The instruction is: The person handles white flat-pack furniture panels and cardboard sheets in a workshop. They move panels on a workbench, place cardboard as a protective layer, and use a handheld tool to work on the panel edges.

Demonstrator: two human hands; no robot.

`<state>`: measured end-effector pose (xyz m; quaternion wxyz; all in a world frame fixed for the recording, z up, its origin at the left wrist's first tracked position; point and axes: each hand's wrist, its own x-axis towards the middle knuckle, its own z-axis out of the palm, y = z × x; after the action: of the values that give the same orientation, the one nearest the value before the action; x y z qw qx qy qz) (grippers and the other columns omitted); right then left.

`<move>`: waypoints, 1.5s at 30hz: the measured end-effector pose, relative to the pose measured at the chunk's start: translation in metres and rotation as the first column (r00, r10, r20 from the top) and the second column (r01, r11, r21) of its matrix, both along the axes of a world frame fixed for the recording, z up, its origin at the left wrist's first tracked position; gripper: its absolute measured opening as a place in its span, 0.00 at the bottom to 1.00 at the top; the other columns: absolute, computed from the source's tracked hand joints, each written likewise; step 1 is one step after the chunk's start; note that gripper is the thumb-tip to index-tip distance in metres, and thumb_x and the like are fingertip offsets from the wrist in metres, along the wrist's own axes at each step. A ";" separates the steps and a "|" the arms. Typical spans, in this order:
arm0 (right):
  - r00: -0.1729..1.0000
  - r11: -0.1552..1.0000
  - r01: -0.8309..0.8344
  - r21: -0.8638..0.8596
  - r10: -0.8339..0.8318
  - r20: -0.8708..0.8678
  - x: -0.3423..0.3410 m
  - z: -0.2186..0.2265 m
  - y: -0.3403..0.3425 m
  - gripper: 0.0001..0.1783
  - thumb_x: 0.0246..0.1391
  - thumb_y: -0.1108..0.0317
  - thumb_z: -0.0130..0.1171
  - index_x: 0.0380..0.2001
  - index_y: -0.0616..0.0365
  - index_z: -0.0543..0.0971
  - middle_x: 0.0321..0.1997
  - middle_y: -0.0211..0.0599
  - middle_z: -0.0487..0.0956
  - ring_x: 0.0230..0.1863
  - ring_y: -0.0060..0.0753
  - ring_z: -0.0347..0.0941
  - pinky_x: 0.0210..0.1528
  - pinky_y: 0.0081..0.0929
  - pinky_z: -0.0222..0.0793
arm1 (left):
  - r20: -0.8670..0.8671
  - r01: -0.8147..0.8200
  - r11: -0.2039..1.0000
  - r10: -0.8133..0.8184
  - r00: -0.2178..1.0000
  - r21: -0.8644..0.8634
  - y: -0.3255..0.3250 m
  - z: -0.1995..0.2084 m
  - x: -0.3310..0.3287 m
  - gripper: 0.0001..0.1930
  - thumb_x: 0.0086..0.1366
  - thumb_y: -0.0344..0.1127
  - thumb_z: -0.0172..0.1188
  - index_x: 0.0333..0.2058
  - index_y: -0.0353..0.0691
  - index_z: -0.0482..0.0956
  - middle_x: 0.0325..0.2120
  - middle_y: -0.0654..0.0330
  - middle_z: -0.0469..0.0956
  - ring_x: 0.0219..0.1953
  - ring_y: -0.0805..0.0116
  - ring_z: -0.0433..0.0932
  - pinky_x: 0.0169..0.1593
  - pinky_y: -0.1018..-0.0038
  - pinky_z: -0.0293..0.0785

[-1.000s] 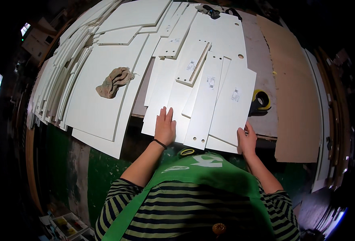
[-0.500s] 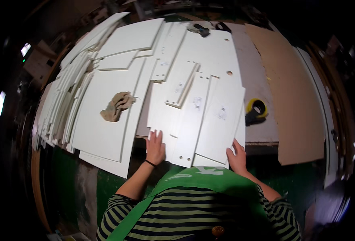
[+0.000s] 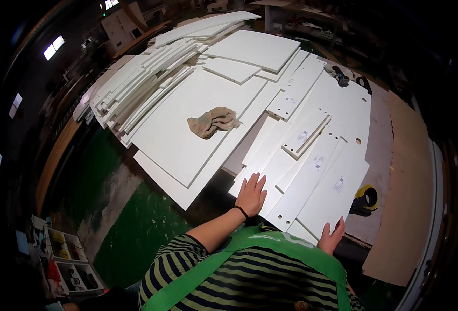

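My left hand [image 3: 251, 197], a dark band at its wrist, lies flat with fingers spread on the near left edge of a stack of white panels. My right hand [image 3: 332, 237] rests at the stack's near right corner, thumb and fingers apart at the panel edge. On top between them is a long white panel [image 3: 312, 173] with drilled holes and a label. Another labelled white panel [image 3: 337, 194] overlaps it on the right. Farther up lies a narrow white board [image 3: 304, 139] with holes in its ends. All these rest on a larger white panel [image 3: 350, 111].
Left of the stack, a crumpled brown cloth [image 3: 213, 123] lies on a wide white panel [image 3: 177, 140]. Many thin boards [image 3: 141, 83] are piled beyond. To the right are a yellow-and-black tape roll [image 3: 366, 199] and a brown cardboard sheet [image 3: 402, 207]. A compartmented bin [image 3: 68, 259] stands low at left.
My view has swung left, so the panels appear farther right. My left hand's fingers now spread flat on the panel; my right hand remains at the right corner.
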<state>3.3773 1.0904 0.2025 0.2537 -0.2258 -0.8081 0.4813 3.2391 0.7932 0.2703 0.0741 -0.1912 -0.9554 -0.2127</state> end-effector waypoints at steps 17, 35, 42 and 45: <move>0.993 0.990 -0.034 0.134 0.017 0.120 0.004 0.022 0.001 0.33 0.58 0.65 0.54 0.64 0.62 0.57 0.58 0.49 0.65 0.62 0.50 0.55 0.64 0.45 0.45 | -0.211 -0.342 0.938 0.325 0.922 -0.052 -0.011 -0.010 -0.008 0.25 0.63 0.44 0.55 0.56 0.37 0.68 0.53 0.40 0.64 0.54 0.42 0.62 0.56 0.52 0.59; 0.999 0.994 -0.041 0.101 0.039 0.029 0.016 0.013 0.038 0.29 0.57 0.71 0.56 0.61 0.63 0.63 0.54 0.46 0.67 0.59 0.43 0.62 0.61 0.34 0.58 | -0.026 -0.327 0.945 0.328 0.944 0.021 0.000 -0.011 0.016 0.32 0.60 0.45 0.60 0.58 0.35 0.61 0.52 0.40 0.64 0.54 0.43 0.61 0.57 0.54 0.58; 0.984 0.951 0.166 -0.260 -0.142 0.107 0.022 -0.005 0.054 0.24 0.63 0.63 0.50 0.57 0.67 0.66 0.53 0.47 0.72 0.52 0.36 0.69 0.56 0.29 0.63 | 0.443 -0.440 0.898 0.393 0.806 0.006 -0.016 0.015 0.004 0.45 0.52 0.64 0.61 0.57 0.33 0.61 0.52 0.42 0.68 0.51 0.45 0.73 0.53 0.57 0.70; 0.982 0.953 0.119 -0.279 -0.072 0.173 0.023 -0.021 0.066 0.24 0.63 0.60 0.50 0.55 0.68 0.68 0.49 0.47 0.76 0.48 0.34 0.72 0.53 0.29 0.65 | 0.456 -0.429 0.900 0.414 0.788 -0.076 -0.011 0.020 0.004 0.44 0.53 0.65 0.60 0.54 0.31 0.63 0.50 0.40 0.71 0.50 0.44 0.74 0.52 0.57 0.70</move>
<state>3.4006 1.1563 0.1811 0.1754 -0.3375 -0.7352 0.5612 3.2430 0.7818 0.2902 -0.1063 0.0839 -0.9600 -0.2449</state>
